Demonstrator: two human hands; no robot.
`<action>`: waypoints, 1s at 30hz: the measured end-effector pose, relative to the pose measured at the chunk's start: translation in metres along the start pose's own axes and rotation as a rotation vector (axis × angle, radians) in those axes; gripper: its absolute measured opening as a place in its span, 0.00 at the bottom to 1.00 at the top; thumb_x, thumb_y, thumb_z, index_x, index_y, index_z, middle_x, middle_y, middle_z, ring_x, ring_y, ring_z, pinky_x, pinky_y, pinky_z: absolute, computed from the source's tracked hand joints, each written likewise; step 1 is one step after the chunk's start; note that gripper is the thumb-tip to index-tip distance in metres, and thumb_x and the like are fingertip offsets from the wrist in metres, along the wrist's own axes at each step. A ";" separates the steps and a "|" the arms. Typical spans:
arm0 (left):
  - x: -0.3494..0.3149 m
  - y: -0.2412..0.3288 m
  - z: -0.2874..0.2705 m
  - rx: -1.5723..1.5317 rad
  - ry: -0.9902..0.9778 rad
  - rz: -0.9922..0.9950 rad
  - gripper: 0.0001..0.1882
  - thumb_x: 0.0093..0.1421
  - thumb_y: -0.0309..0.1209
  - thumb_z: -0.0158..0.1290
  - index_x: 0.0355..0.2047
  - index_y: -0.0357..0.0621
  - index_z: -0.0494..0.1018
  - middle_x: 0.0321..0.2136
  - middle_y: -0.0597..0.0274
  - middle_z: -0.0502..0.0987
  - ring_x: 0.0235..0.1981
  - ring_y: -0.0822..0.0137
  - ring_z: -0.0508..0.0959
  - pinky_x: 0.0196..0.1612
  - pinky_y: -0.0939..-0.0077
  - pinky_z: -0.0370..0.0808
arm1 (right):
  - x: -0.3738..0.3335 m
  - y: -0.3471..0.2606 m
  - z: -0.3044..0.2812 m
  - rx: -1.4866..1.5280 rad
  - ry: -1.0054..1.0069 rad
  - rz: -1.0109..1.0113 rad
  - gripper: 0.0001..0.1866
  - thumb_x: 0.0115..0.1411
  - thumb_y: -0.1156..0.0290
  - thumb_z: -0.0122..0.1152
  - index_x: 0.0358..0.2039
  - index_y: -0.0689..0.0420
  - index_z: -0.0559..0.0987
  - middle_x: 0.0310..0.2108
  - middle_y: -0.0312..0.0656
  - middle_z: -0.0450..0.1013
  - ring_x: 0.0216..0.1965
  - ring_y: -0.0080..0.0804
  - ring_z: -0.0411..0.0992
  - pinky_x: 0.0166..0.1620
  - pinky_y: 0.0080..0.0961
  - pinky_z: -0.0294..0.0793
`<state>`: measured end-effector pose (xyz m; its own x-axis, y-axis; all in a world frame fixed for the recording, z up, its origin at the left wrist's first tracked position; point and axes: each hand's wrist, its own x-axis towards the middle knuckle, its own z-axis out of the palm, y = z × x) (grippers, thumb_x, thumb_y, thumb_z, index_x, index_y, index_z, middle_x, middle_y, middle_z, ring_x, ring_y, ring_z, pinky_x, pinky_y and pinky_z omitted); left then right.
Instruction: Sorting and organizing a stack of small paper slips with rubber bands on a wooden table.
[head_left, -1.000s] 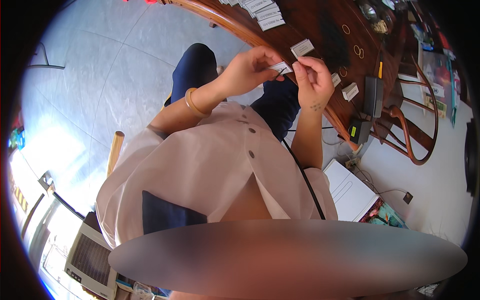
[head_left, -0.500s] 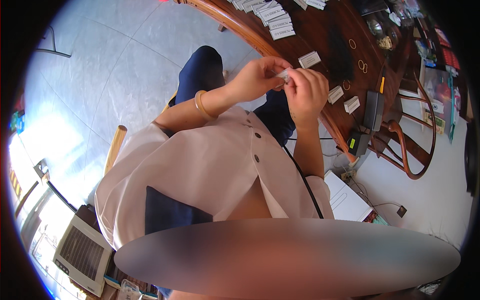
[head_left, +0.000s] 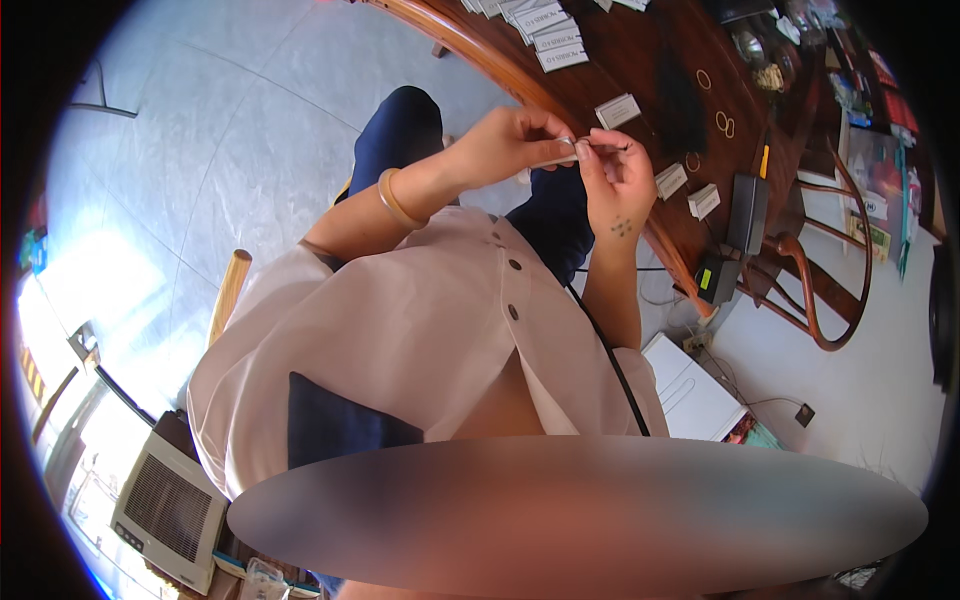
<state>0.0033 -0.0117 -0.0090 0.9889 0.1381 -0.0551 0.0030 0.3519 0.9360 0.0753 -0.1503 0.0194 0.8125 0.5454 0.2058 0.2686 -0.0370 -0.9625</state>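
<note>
My left hand, with a bangle on its wrist, pinches a small whitish piece between thumb and fingers. My right hand meets it there, its thumb and forefinger pressed together at the piece's right end. Fingers cover most of the piece, so its kind cannot be made out. Both hands are raised over my lap beside the edge of the dark wooden table. Closest to them on the table lies a small white printed block, like a card stack or flat box.
More white blocks lie along the near edge, and a spread of them lies farther off. Thin rubber-band-like loops are scattered on the wood. A dark box and a wooden chair stand to the right.
My right hand has rolled over, showing its inner wrist, and its fingers have opened out from the piece. My left hand has moved slightly left and keeps its pinch.
</note>
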 end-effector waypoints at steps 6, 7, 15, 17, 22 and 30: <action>-0.001 0.002 -0.005 -0.141 -0.065 -0.034 0.12 0.58 0.33 0.51 0.35 0.36 0.72 0.28 0.62 0.76 0.31 0.74 0.77 0.32 0.86 0.73 | 0.004 0.005 -0.009 0.301 -0.166 0.032 0.14 0.52 0.88 0.50 0.40 0.64 0.68 0.33 0.43 0.72 0.36 0.25 0.71 0.40 0.18 0.69; -0.001 0.003 -0.005 -0.141 -0.066 -0.035 0.12 0.58 0.33 0.51 0.35 0.36 0.72 0.28 0.62 0.76 0.31 0.74 0.77 0.32 0.86 0.73 | 0.005 0.004 -0.010 0.256 -0.172 0.019 0.14 0.52 0.88 0.51 0.40 0.64 0.68 0.33 0.43 0.72 0.37 0.25 0.71 0.40 0.18 0.69; -0.006 0.006 -0.006 -0.121 -0.061 -0.136 0.11 0.58 0.33 0.51 0.35 0.37 0.72 0.29 0.61 0.76 0.29 0.73 0.77 0.31 0.85 0.73 | 0.005 -0.005 -0.014 -0.067 -0.196 -0.045 0.13 0.49 0.87 0.54 0.38 0.65 0.70 0.34 0.44 0.74 0.36 0.26 0.73 0.39 0.19 0.72; -0.006 0.011 -0.007 -0.148 -0.072 -0.170 0.11 0.58 0.33 0.50 0.35 0.37 0.72 0.29 0.61 0.76 0.30 0.72 0.77 0.31 0.84 0.73 | 0.008 -0.006 -0.018 -0.001 -0.245 -0.060 0.13 0.48 0.88 0.54 0.36 0.66 0.71 0.34 0.44 0.74 0.36 0.27 0.74 0.40 0.20 0.73; -0.007 0.011 -0.006 -0.275 -0.129 -0.200 0.11 0.58 0.31 0.49 0.36 0.36 0.71 0.29 0.59 0.76 0.30 0.71 0.78 0.32 0.81 0.75 | 0.009 -0.007 -0.019 0.082 -0.238 -0.071 0.12 0.47 0.89 0.54 0.34 0.66 0.72 0.34 0.43 0.74 0.36 0.26 0.74 0.41 0.20 0.73; -0.009 0.009 -0.005 -0.282 -0.128 -0.207 0.10 0.58 0.30 0.49 0.35 0.35 0.71 0.30 0.58 0.75 0.31 0.70 0.77 0.32 0.79 0.76 | 0.007 -0.013 -0.013 -0.200 -0.189 -0.256 0.12 0.46 0.84 0.61 0.33 0.61 0.74 0.28 0.41 0.75 0.30 0.25 0.74 0.35 0.18 0.73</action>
<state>-0.0064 -0.0050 -0.0019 0.9823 -0.0735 -0.1726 0.1815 0.6039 0.7761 0.0841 -0.1563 0.0358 0.6015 0.7022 0.3809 0.5612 -0.0320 -0.8271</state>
